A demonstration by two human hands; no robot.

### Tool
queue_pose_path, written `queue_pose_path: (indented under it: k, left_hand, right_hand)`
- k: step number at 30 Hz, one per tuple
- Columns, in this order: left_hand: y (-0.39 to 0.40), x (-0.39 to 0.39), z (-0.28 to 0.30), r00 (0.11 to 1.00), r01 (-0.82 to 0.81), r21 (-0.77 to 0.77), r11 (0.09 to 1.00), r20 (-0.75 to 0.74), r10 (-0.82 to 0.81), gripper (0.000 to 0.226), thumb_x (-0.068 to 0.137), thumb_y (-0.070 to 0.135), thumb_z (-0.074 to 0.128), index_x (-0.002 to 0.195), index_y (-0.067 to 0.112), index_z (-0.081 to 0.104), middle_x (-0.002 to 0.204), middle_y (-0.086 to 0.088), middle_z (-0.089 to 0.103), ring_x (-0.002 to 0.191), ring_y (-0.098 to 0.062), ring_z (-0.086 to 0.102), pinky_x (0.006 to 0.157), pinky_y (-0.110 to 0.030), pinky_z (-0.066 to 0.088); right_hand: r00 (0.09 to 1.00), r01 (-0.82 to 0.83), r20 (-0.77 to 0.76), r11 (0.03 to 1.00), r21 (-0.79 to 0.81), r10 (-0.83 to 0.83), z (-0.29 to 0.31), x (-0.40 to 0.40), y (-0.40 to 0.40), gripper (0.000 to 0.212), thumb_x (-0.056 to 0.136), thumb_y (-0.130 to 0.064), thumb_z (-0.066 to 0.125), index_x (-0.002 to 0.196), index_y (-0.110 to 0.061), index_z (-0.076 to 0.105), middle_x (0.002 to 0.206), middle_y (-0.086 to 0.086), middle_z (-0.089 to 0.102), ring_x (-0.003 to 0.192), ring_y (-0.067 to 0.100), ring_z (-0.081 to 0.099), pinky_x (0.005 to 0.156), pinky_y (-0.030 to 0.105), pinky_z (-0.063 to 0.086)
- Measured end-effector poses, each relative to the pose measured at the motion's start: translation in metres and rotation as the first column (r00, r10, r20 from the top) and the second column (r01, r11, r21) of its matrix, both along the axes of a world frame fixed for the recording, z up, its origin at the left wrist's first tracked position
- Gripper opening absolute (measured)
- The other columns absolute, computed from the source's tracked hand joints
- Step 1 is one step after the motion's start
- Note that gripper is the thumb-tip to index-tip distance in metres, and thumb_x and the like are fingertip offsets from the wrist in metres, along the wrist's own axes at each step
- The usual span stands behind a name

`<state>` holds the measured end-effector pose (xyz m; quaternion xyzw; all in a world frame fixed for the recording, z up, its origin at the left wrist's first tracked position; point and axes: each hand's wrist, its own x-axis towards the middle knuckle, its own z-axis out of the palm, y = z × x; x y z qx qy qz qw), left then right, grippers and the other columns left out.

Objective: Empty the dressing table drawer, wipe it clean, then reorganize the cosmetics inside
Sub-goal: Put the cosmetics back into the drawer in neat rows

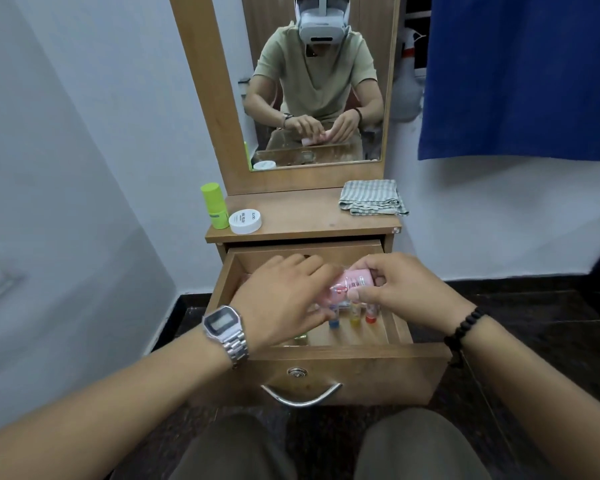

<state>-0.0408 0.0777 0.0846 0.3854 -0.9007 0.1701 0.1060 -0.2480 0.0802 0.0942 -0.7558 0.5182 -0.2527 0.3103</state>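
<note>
Holding a pink tube point(349, 284) over the open drawer point(347, 355), gripped by the right hand point(392, 289) with fingers and thumb curled round its end. Left hand point(281, 303) reaching in beside it, fingers fairly straight, tips at the tube's lower end; cannot tell whether pinching it. Below, inside the drawer, three small bottles with blue point(334, 322), yellow point(355, 318) and red point(370, 317) caps. On the tabletop point(309, 220): green stick point(214, 209), white jar point(245, 221), folded striped cloth point(373, 197)

Left hand point(284, 299) flat, right hand point(392, 289) fingers pinched.
</note>
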Motion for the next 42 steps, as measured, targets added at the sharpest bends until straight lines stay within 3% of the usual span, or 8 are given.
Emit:
queue_pose_path:
  k: [4,8,11,15,20,24,28,42]
  left_hand:
    - [0.0,-0.016,-0.005,1.0,-0.013,-0.045,0.999,-0.027,0.012,0.037,0.084,0.038,0.052,0.116,0.02,0.053,0.096,0.001,0.061,0.08,-0.024,0.059,0.066,-0.038,0.05]
    - [-0.002,-0.024,-0.013,0.995,-0.095,0.139,0.986,-0.014,0.098,0.034,0.086,0.041,0.053,0.115,0.023,0.049,0.105,0.002,0.057,0.089,-0.024,0.059,0.069,-0.039,0.052]
    - [-0.007,-0.032,-0.024,0.997,-0.077,0.301,0.951,0.052,0.064,0.038,0.084,0.039,0.058,0.118,0.023,0.051,0.11,0.003,0.057,0.092,-0.024,0.061,0.073,-0.039,0.053]
    - [-0.026,-0.044,-0.03,0.992,0.0,0.409,0.913,0.118,-0.053,0.045,0.082,0.033,0.064,0.126,0.023,0.057,0.113,0.002,0.059,0.094,-0.022,0.062,0.078,-0.034,0.053]
    - [-0.04,-0.058,-0.041,0.962,0.013,0.421,0.907,0.241,-0.126,0.036,0.088,0.039,0.062,0.115,0.017,0.061,0.106,-0.004,0.064,0.093,-0.024,0.061,0.069,-0.03,0.046]
    - [-0.043,-0.063,-0.049,0.951,-0.009,0.428,0.904,0.282,-0.124,0.048,0.091,0.039,0.056,0.132,0.02,0.039,0.108,-0.008,0.064,0.092,-0.03,0.063,0.066,-0.034,0.047]
    - [-0.043,-0.067,-0.055,0.932,-0.004,0.385,0.923,0.335,-0.136,0.057,0.094,0.031,0.052,0.141,0.017,0.024,0.111,-0.011,0.062,0.092,-0.034,0.062,0.062,-0.034,0.04]
    - [-0.036,-0.072,-0.041,0.817,0.144,0.305,0.941,0.5,-0.287,0.027,0.098,0.019,0.046,0.123,0.011,0.049,0.1,-0.009,0.061,0.083,-0.028,0.063,0.059,-0.034,0.044]
  right_hand:
    - [0.999,-0.013,0.052,0.997,0.072,0.009,0.002,-0.005,-0.001,0.014,0.084,-0.027,0.072,0.097,-0.022,0.068,0.086,0.005,0.074,0.075,0.028,0.071,0.074,0.048,0.058]
    - [0.998,0.067,-0.006,0.998,-0.01,-0.067,0.011,-0.015,-0.007,0.04,0.086,-0.042,0.066,0.123,-0.027,0.058,0.113,-0.01,0.064,0.097,0.002,0.062,0.084,0.019,0.051]
    - [0.99,0.119,0.084,0.991,-0.063,-0.113,0.023,-0.022,-0.01,0.045,0.087,-0.042,0.065,0.128,-0.027,0.056,0.115,-0.013,0.063,0.1,0.0,0.061,0.093,0.024,0.05]
    - [0.977,0.125,0.184,0.987,-0.097,-0.106,0.027,-0.024,-0.009,0.031,0.087,-0.036,0.066,0.117,-0.03,0.059,0.099,-0.011,0.069,0.087,0.001,0.065,0.088,0.027,0.054]
    - [0.97,0.129,0.22,0.984,-0.12,-0.1,0.027,-0.021,-0.008,0.025,0.088,-0.032,0.067,0.111,-0.027,0.061,0.093,-0.007,0.07,0.073,-0.006,0.062,0.077,0.017,0.052]
    - [0.972,0.11,0.218,0.987,-0.117,-0.083,0.024,-0.018,-0.007,0.022,0.088,-0.031,0.067,0.109,-0.027,0.062,0.092,-0.008,0.069,0.075,-0.005,0.063,0.072,0.009,0.05]
    - [0.976,0.102,0.205,0.988,-0.119,-0.076,0.021,-0.017,-0.008,0.021,0.087,-0.03,0.068,0.107,-0.025,0.064,0.093,-0.007,0.069,0.081,0.001,0.064,0.076,0.015,0.052]
    - [0.983,0.056,0.18,0.99,-0.127,-0.032,0.021,-0.013,-0.005,0.01,0.087,-0.027,0.069,0.096,-0.025,0.069,0.09,-0.007,0.07,0.081,0.004,0.065,0.074,0.014,0.052]
